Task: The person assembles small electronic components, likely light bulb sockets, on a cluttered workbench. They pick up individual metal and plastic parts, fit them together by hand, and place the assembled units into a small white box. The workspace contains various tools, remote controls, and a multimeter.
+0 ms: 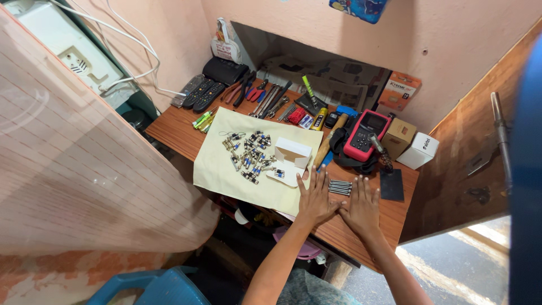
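Both my hands lie flat, palms down, on a small wooden table (169,127). My left hand (314,196) rests at the right edge of a pale yellow sheet (217,164), fingers spread. My right hand (361,204) lies beside it on bare wood, its thumb meeting the left one. Just beyond the fingertips sits a small bundle of metal rods (340,187). Further left on the sheet lies a scatter of several small metal connectors (248,153) and an open white cardboard box (291,157). Neither hand holds anything.
A red-and-black handheld meter (367,134), a wooden-handled hammer (330,146), pliers and screwdrivers (257,96), two remote controls (197,93), small boxes (409,144) and a dark flat plate (392,184) crowd the table's back and right. Pink walls enclose it; a blue stool (149,285) stands below.
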